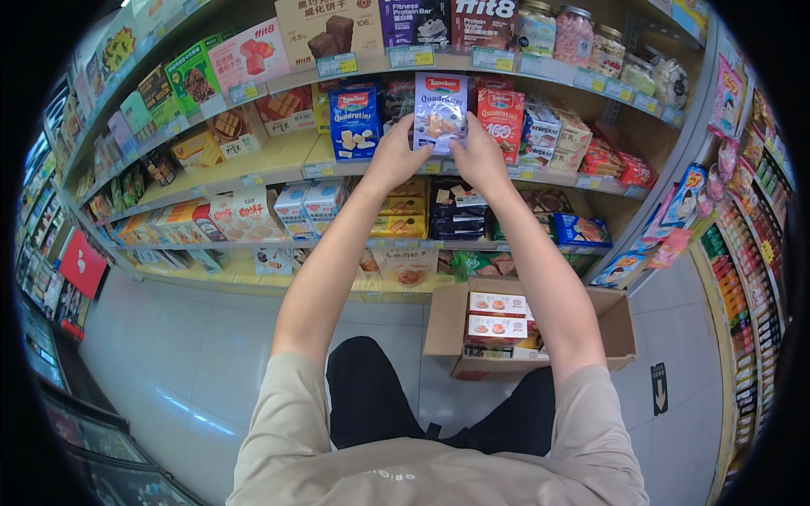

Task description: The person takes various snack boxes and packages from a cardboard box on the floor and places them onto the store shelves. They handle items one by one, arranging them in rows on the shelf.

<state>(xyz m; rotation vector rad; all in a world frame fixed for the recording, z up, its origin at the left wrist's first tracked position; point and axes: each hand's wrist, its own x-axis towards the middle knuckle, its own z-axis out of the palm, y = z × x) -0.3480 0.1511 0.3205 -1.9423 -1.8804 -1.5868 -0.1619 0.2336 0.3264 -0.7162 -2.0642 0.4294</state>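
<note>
Between my two hands is a lilac Loacker Quadratini wafer bag (441, 104), upright at the front of a shelf. My left hand (397, 154) grips its left side, with the thumb across the lower front. The right side is gripped by my right hand (482, 155), thumb also on the front. A blue Quadratini bag (355, 123) stands to the left on the same shelf, and a red Quadratini bag (501, 120) stands close by on the right. A darker Loacker bag (400, 101) is partly hidden behind. Whether the lilac bag rests on the shelf I cannot tell.
An open cardboard box (446, 322) holding several snack boxes (497, 329) sits on the tiled floor below my right forearm. Glass jars (574, 35) line the upper shelf. Yellow biscuit packs (398, 226) fill part of the lower shelf. Hanging candy packs (686, 196) flank the right upright.
</note>
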